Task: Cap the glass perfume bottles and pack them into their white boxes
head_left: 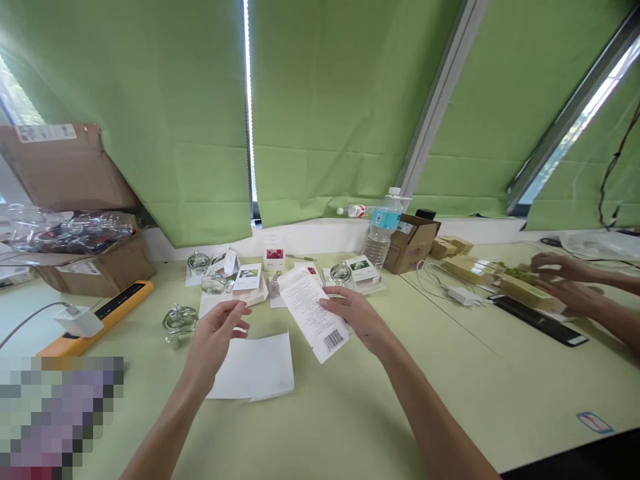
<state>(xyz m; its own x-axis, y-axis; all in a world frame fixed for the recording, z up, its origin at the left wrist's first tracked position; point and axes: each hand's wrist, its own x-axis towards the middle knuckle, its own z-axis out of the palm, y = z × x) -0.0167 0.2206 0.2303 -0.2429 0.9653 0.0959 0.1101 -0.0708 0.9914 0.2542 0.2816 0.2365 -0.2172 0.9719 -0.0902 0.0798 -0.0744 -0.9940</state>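
My right hand (357,320) pinches a long white printed leaflet (313,313) with a barcode at its lower end. My left hand (215,340) hangs open above a plain white sheet (253,367) lying on the pale green table (400,373), its fingers apart and holding nothing. Just left of that hand stands a round glass perfume bottle (179,323). Similar glass bottles (214,283) stand further back among small white product boxes (247,277) and cards. Another glass bottle (340,272) sits behind my right hand.
A co-worker's two hands (560,280) work at green items on wooden trays at the right. A plastic water bottle (383,230), a cardboard box (410,243), a white charger (463,297) and an orange power strip (103,320) stand about. Open cartons (65,173) sit at the left.
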